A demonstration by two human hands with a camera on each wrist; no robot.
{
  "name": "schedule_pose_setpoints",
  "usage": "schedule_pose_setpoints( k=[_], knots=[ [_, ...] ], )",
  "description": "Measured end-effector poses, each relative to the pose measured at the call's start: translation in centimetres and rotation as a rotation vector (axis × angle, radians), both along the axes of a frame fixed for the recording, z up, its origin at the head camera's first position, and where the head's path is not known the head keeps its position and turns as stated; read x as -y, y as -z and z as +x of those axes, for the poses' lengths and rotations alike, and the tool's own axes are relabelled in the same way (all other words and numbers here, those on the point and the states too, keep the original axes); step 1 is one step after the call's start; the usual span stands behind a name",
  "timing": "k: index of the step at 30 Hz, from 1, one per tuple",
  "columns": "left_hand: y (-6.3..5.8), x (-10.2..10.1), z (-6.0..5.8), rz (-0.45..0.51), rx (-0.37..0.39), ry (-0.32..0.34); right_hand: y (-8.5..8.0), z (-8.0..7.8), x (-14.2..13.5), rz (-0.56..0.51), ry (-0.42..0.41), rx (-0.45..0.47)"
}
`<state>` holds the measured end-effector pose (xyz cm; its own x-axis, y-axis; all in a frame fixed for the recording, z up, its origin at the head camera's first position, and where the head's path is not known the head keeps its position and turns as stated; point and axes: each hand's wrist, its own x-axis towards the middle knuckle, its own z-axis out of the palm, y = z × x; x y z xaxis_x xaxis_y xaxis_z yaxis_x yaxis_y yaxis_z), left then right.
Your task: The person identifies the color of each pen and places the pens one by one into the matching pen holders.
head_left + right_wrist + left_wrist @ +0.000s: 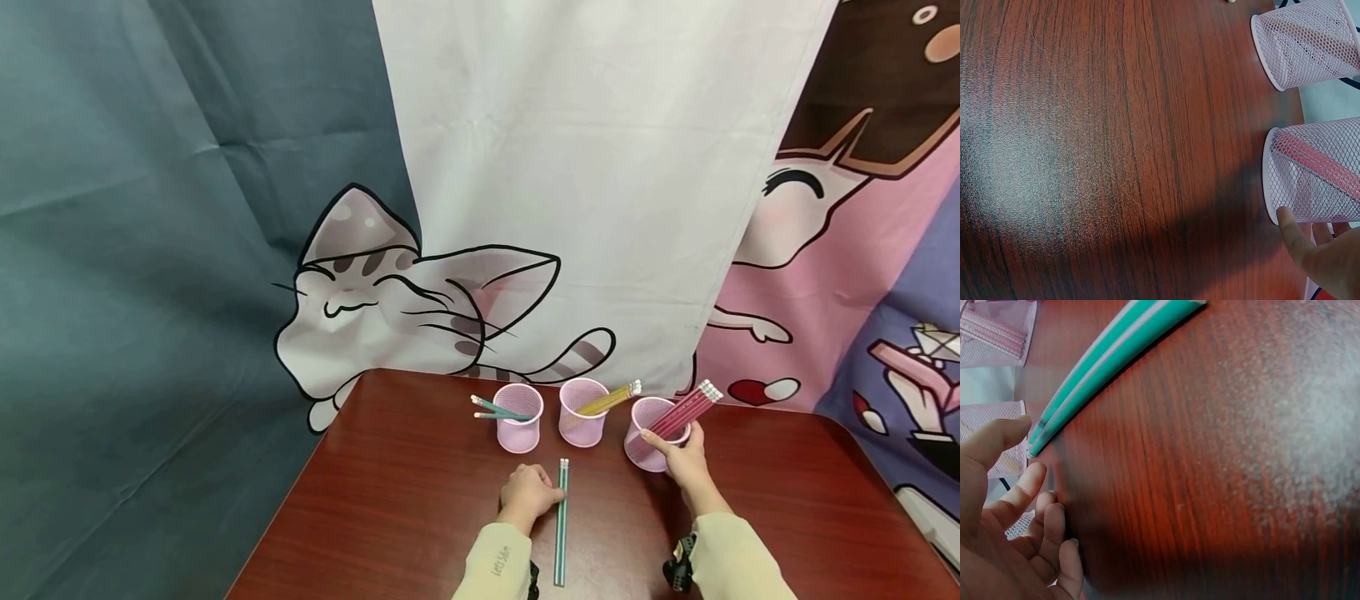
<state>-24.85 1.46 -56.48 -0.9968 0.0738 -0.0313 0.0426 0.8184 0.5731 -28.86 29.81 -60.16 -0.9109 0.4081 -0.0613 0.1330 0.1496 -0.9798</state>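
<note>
Two green pencils (562, 525) lie side by side on the table, pointing away from me. My left hand (527, 493) is just left of them, its thumb reaching to their edge. In the left wrist view, thumb and forefinger stand apart with the pencils (1094, 365) beyond them, and the other fingers bend loosely. At the right, my right hand (684, 461) holds a pink mesh pencil cup (641, 454) around its side. Several dark pink pencils (686, 408) lean out of this cup to the right. The right wrist view shows fingers against the mesh, some partly hidden.
A middle pink mesh cup (581, 432) holds yellow pencils (611, 398). The left mesh cup (518, 435) has green pencils (495, 410) leaning left. All the cups stand near the back of the brown table (390, 492), before a printed cloth (600, 125).
</note>
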Motion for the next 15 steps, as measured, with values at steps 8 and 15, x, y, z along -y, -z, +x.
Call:
schedule_pose_setpoints(
  k=[8, 15],
  knots=[
    [0.0, -0.1, 0.2, -0.025, 0.001, 0.017, -1.1, 0.6, 0.6, -0.005, 0.004, -0.002],
    [0.3, -0.2, -0.1, -0.082, 0.017, 0.042, -0.7, 0.5, 0.7, -0.017, 0.008, -0.013]
  ],
)
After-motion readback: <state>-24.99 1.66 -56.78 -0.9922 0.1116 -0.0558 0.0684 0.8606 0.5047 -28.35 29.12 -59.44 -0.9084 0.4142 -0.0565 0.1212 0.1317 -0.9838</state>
